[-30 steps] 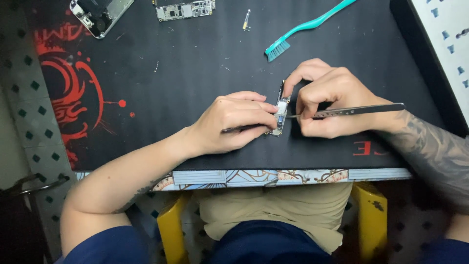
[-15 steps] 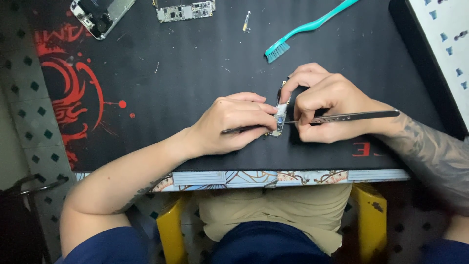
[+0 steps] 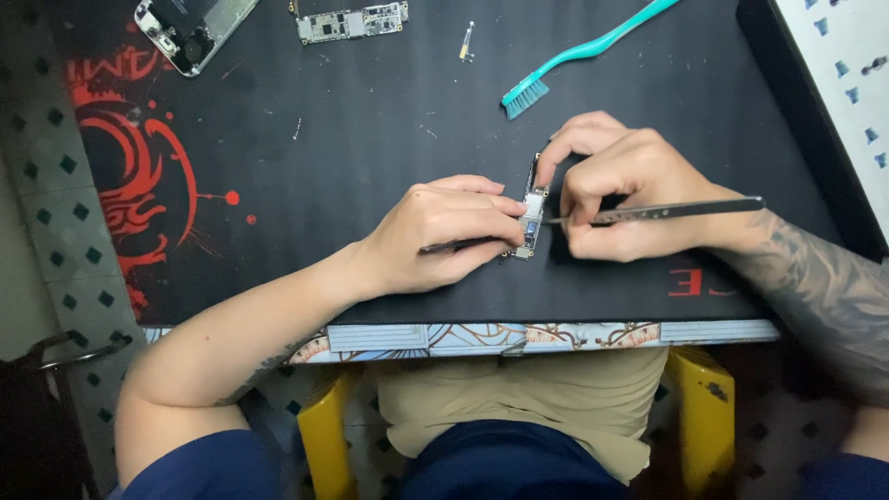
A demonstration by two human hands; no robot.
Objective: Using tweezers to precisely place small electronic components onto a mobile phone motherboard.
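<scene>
- Head view, hands: left hand [image 3: 444, 231] is closed around a thin dark tool whose tip lies under its fingers, and its fingertips press on a small narrow circuit board with silver shields [image 3: 531, 215]. Right hand [image 3: 630, 199] pinches long slim metal tweezers [image 3: 667, 211], and its index finger curls over the top end of the board.
- Head view, place: the board lies on the black rubber mat with red drawing [image 3: 278, 185], between the two hands, near the front edge of the surface.
- Head view, doing it well: I judge that the left fingers should keep the board flat and steady, so that the tweezer tip meets only the small part and does not slide. Light pressure seems safer here, because the part is tiny.
- Head view, around: a teal plastic brush [image 3: 574, 57], a second green circuit board [image 3: 352, 20] and an opened phone shell [image 3: 190, 28] lie well apart at the far side.
- Against the frame a second ago: both hands stay at the same spot; the tweezers are now slightly more level, and the rest is unchanged.
</scene>
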